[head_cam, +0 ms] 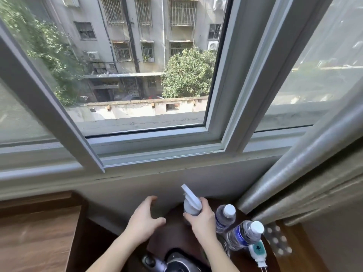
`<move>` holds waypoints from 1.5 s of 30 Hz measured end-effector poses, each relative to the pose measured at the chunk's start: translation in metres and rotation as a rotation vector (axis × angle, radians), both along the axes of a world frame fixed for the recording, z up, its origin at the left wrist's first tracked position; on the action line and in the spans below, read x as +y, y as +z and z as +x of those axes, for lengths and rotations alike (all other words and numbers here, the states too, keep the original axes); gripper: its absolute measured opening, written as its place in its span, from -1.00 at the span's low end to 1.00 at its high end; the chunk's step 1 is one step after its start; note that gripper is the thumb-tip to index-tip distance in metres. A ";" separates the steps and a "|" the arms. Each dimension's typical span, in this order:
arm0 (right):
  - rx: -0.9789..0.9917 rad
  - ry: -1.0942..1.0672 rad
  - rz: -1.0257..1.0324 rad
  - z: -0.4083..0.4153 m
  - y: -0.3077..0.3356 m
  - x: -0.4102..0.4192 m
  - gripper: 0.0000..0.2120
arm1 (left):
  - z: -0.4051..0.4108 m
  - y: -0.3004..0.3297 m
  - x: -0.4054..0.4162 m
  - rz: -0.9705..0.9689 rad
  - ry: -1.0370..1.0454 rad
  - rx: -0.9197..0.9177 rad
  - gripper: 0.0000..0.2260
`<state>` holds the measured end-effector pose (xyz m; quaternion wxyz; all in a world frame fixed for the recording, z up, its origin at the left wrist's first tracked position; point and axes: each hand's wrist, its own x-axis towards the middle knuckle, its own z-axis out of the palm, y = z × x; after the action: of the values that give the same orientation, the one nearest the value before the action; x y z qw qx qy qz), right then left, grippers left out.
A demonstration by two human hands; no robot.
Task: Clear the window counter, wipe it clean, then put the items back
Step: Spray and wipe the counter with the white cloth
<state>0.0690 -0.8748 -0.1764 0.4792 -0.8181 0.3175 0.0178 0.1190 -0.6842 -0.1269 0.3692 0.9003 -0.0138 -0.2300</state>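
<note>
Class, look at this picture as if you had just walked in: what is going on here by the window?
A person stands at a dark wooden counter under a window. Their right hand grips a white plastic spray bottle by its neck, nozzle pointing up and to the left. Their left hand hovers beside it, fingers spread, holding nothing. Two clear plastic water bottles with white caps stand to the right, and a dark kettle sits at the near edge.

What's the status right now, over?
Right hand grips white plastic spray bottle. Left hand open, empty. Two clear water bottles crowd right.
</note>
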 end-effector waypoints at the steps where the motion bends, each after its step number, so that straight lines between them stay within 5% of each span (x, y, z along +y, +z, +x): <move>1: -0.006 0.002 -0.011 -0.001 0.006 0.002 -0.51 | -0.001 0.002 0.003 -0.012 0.004 -0.006 -0.34; 12: -0.260 0.218 -0.108 -0.017 0.132 0.086 -0.58 | -0.042 0.061 0.087 -0.152 0.057 -0.126 -0.30; 23: -0.409 0.500 0.000 -0.079 0.225 0.312 -0.61 | -0.131 0.149 0.289 -0.317 0.125 -0.296 -0.33; 33: -0.414 0.604 0.209 -0.146 0.252 0.526 -0.58 | -0.213 0.169 0.493 -0.285 0.277 -0.357 -0.45; 37: -0.377 0.668 0.301 -0.153 0.254 0.572 -0.57 | -0.227 0.170 0.541 -0.260 0.299 -0.362 -0.46; 41: -0.323 0.740 0.406 -0.140 0.258 0.600 -0.32 | -0.226 0.163 0.571 -0.283 0.243 -0.314 -0.45; 45: -0.302 0.811 0.426 -0.115 0.262 0.624 -0.37 | -0.211 0.156 0.591 -0.291 0.170 -0.213 -0.40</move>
<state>-0.0455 -0.2510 0.0852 0.6315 -0.7528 -0.1109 0.1488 -0.0915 -0.0927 0.0293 0.5099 0.8547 -0.0099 -0.0968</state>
